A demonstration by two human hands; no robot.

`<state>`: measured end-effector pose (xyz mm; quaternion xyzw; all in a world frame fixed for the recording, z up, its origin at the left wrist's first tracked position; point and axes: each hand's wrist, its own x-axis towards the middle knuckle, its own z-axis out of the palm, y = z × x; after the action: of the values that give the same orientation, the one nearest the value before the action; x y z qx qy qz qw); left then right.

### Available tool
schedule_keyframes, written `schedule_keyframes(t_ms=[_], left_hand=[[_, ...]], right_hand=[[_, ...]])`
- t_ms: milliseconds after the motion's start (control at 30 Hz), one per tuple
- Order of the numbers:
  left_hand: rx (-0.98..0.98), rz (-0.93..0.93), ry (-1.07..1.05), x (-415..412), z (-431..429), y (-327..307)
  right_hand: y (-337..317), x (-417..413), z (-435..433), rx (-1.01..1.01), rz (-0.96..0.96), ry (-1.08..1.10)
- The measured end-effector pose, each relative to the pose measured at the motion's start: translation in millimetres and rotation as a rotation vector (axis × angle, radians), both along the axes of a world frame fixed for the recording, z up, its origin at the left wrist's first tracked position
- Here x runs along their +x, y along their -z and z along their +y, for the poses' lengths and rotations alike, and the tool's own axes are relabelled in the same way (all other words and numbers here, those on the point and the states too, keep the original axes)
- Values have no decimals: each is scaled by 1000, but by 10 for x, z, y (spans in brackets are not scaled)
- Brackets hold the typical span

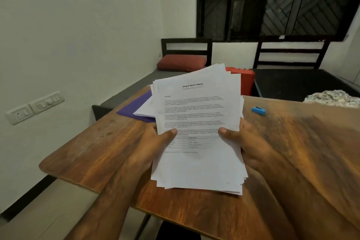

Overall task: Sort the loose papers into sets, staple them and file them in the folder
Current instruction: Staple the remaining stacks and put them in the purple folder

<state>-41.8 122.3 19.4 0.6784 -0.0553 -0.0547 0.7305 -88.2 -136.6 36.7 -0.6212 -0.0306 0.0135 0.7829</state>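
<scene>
I hold a thick, uneven stack of white printed papers [196, 115] above the wooden table [93, 152]. The top sheet is headed "Sample Health Report". My left hand [153, 144] grips the stack's left edge with its thumb on top. My right hand [243, 142] grips the right edge the same way. Behind the stack, a purple folder [136, 106] lies open on the table with white sheets [145, 110] inside it. A small blue stapler [258, 110] lies on the table to the right.
A red object [246, 82] stands behind the papers at the table's far edge. Two dark beds [292, 82] with slatted headboards sit beyond, one with a red pillow [181, 62]. Crumpled patterned cloth [333, 98] lies at right. A wall [78, 25] with sockets [35, 107] is at left.
</scene>
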Motion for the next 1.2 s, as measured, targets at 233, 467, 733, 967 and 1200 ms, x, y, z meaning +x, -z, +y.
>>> schedule_keyframes(t_ms=[233, 467, 733, 967, 1200], left_hand=[[-78, -136, 17, 158, -399, -445], [-61, -234, -10, 289, -499, -593], [-123, -143, -76, 19, -791, -168], [-128, -219, -49, 187, -906, -358], [28, -179, 41, 199, -959, -50]], right_hand=[[-403, 148, -316, -28, 23, 167], [-660, 65, -636, -194, -85, 223], [-58, -28, -687, -199, 71, 270], [-334, 50, -683, -155, -74, 232], [6, 29, -753, -244, 1, 239]])
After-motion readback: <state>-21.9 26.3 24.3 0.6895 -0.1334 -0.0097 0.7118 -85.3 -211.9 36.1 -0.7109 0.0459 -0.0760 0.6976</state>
